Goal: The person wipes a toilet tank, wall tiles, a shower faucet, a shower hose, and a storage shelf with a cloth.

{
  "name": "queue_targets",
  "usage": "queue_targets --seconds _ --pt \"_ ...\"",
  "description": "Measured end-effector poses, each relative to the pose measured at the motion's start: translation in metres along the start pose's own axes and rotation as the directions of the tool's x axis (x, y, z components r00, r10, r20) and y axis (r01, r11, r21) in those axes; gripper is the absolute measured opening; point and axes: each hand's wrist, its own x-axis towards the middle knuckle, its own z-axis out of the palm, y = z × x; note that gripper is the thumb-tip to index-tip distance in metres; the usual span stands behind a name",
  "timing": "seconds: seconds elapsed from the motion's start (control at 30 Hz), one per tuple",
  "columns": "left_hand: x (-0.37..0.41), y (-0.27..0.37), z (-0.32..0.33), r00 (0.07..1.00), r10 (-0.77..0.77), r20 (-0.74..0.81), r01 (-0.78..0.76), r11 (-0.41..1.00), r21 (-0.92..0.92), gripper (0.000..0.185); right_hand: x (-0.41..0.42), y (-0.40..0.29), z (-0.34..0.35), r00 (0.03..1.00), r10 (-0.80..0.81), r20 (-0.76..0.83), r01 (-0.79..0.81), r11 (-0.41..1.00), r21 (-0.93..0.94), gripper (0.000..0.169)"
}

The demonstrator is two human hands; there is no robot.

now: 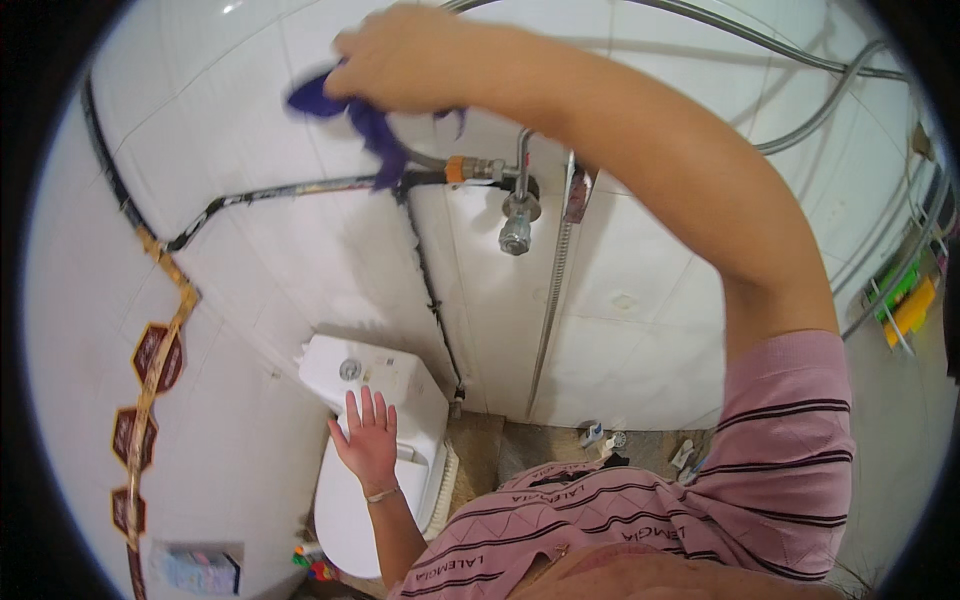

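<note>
My right hand (409, 60) is raised at the upper left of the view, gripping a dark purple cloth (375, 135) against or close to the white tiled wall. The cloth hangs down over a black-wrapped pipe, left of an orange-banded hose fitting (465, 169). My left hand (367, 442) holds nothing; its fingers are spread, palm showing, above the white toilet (360, 517). A bracelet circles that wrist. Between the arms, a metal valve knob (515, 234) projects from the wall beside a hanging metal shower hose (553, 300).
Black and tan wrapped pipes (105, 150) run along the left wall, past brown hexagonal stickers (159, 358). Grey hoses (817, 112) loop at upper right near a wire rack (904, 300) with green and yellow items. Small bottles (592, 435) stand on the floor by the wall.
</note>
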Motion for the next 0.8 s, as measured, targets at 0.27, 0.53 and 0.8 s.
queue_targets --seconds 0.27,0.53,0.8 --pt "0.043 0.025 -0.033 0.997 -0.074 0.008 0.073 0.993 0.091 0.047 -0.046 0.025 -0.028 0.989 -0.063 -0.137 0.05 0.994 -0.094 0.025" --pt "0.045 0.0 0.037 0.995 -0.039 0.089 0.03 0.995 0.099 0.077 -0.192 0.089 -0.102 0.779 0.626 0.046 -0.623 0.78 -0.065 0.026" --pt "0.023 -0.043 0.056 0.997 0.052 0.053 -0.053 0.998 0.014 0.087 -0.205 0.104 -0.138 0.443 0.886 0.136 -0.894 0.425 0.139 0.026"
